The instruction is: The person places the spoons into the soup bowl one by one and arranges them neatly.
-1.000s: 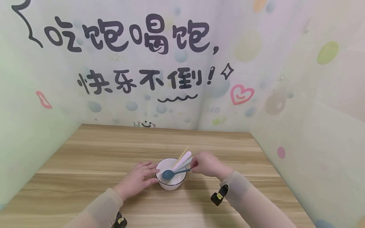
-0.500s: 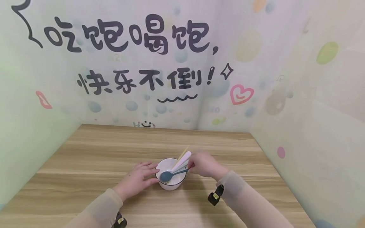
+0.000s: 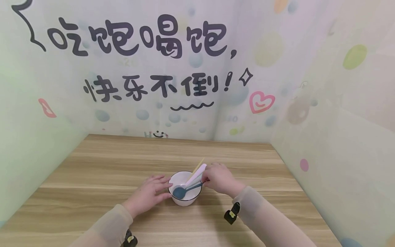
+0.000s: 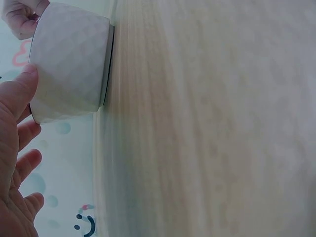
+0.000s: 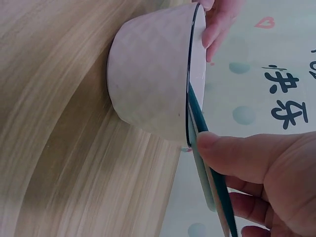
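Left hand (image 3: 150,194): fingers straight, tips against bowl (image 3: 184,200).
Right hand (image 3: 220,178): fingers pinch blue spoon (image 3: 182,191) handle, scoop inside bowl.

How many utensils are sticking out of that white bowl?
3 I can tell apart: a blue spoon, a pink handle and a wooden stick, all leaning rightward; another may hide behind the right hand.

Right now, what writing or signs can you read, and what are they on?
"吃饱喝饱," on the back wall.
"快乐不倒!" below it, same wall.
Drawn signs there: a pink heart, a small smiley, red lips.
Bowl and spoons: no writing visible.
Other faint marks among the wall's bubbles: too pale to read.
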Available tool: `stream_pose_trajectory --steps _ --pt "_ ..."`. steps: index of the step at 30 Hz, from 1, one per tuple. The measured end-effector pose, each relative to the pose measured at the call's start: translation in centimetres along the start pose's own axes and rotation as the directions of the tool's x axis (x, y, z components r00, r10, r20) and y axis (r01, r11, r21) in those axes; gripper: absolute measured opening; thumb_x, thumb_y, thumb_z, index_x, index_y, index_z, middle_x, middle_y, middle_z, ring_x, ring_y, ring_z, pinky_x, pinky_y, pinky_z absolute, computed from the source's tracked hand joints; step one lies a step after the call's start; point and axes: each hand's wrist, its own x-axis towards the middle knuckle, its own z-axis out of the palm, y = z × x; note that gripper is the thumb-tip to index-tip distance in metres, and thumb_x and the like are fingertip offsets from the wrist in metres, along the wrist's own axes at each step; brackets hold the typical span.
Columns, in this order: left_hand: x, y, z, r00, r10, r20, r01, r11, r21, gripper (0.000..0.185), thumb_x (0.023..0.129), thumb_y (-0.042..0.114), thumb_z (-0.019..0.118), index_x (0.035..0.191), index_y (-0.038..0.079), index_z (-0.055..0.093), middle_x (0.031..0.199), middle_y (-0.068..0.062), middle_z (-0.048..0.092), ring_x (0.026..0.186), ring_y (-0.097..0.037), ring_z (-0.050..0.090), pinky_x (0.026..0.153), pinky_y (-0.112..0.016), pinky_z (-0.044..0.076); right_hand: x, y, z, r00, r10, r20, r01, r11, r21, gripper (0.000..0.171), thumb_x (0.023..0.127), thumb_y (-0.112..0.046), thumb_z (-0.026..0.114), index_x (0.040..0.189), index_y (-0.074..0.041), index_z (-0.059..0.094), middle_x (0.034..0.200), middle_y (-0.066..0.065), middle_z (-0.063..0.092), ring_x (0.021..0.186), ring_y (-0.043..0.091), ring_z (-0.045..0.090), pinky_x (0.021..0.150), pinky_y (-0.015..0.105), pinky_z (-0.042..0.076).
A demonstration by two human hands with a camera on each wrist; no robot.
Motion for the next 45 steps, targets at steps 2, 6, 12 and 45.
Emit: stream_pose_trajectory --steps 2,6,12,45 --pt "0.0 0.0 0.0 1.000 -0.010 0.011 0.011 1.000 -0.009 0.042 0.085 0.035 0.071 0.119 0.010 0.069 0.133 -0.012 0.058 0.128 -0.036 0.047 0.110 -0.059 0.025 0.0 0.0 0.0 1.000 -0.008 -0.007 0.008 1.000 -0.016 0.009 0.075 -0.016 0.081 0.076 -0.022 0.073 0.077 -0.012 0.058 0.077 0.013 0.049 0.076 0.035 0.042" --pt "0.0 0.1 -0.1 1.000 -0.013 0.019 0.014 1.000 -0.006 0.042 0.086 0.034 0.071 0.119 0.009 0.069 0.133 -0.013 0.058 0.129 -0.036 0.046 0.110 -0.059 0.026 -0.1 -0.1 0.0 0.999 -0.022 -0.023 0.021 0.999 -0.035 0.012 0.073 -0.016 0.081 0.076 -0.023 0.071 0.077 -0.011 0.057 0.077 0.013 0.049 0.074 0.035 0.042" --pt "0.0 0.1 -0.1 1.000 -0.015 0.023 0.015 1.000 -0.003 0.042 0.086 0.034 0.071 0.120 0.010 0.069 0.134 -0.012 0.057 0.129 -0.036 0.046 0.111 -0.058 0.025 -0.1 0.0 0.4 0.997 -0.072 -0.038 0.070 0.995 -0.065 0.015 0.074 -0.017 0.081 0.085 -0.025 0.075 0.077 -0.011 0.054 0.073 0.012 0.046 0.066 0.030 0.038" --pt "0.2 0.0 0.0 0.999 -0.018 0.033 0.018 1.000 0.003 0.042 0.087 0.034 0.070 0.121 0.009 0.068 0.134 -0.012 0.057 0.129 -0.036 0.046 0.111 -0.057 0.024 -1.2 1.9 -0.4 0.988 0.005 -0.157 -0.003 1.000 0.013 0.007 0.078 -0.018 0.079 0.085 -0.018 0.078 0.076 -0.011 0.060 0.070 0.009 0.052 0.063 0.026 0.043"
